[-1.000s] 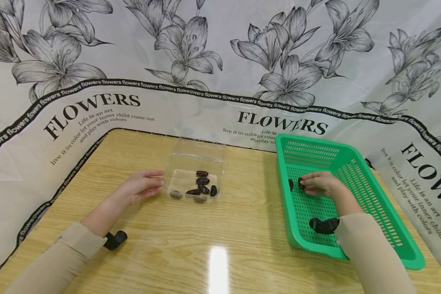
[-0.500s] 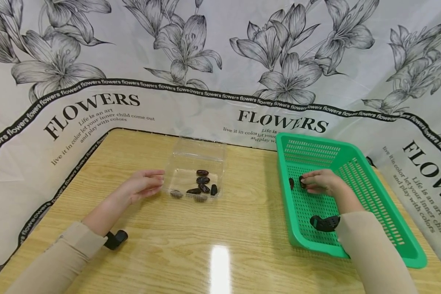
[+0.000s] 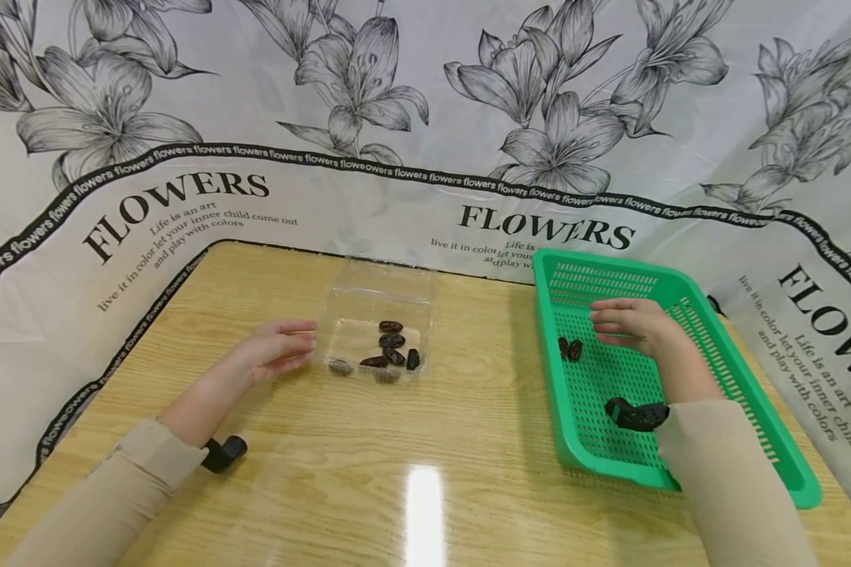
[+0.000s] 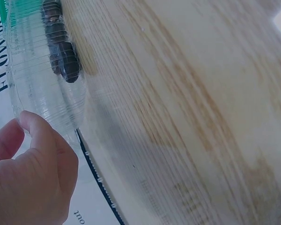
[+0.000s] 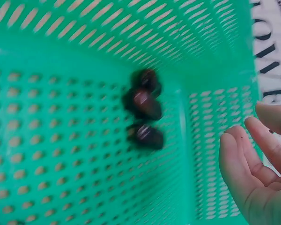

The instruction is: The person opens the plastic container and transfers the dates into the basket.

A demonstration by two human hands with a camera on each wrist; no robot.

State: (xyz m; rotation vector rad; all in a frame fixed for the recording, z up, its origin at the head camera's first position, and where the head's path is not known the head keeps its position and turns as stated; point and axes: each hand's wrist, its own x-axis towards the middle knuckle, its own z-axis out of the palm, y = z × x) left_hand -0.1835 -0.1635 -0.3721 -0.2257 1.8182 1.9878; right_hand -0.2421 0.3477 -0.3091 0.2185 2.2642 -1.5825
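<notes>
In the head view my left hand (image 3: pixel 276 349) is at the left side of a clear plastic clamshell box (image 3: pixel 340 315), its lid raised at the back. The left wrist view shows thumb and forefinger pinching the rim of the box (image 4: pixel 25 89). Several dark dates (image 3: pixel 392 340) lie inside it. My right hand (image 3: pixel 634 324) hovers within the green basket (image 3: pixel 563 441), fingers extended and holding nothing. Dates (image 3: pixel 574 350) lie at the basket's left wall; the right wrist view shows three dates (image 5: pixel 146 103) together on its perforated floor, slightly blurred.
A wooden table (image 3: pixel 340 472) carries the box and basket. A black wrist device (image 3: pixel 224 454) shows under the left cuff, another black device (image 3: pixel 637 414) at the right wrist. White flower-printed cloth (image 3: pixel 376 197) stands behind the table's far edge.
My right hand has let go of a date, which lies beside another in the basket, and has risen up and to the right. The left hand stays at the box.
</notes>
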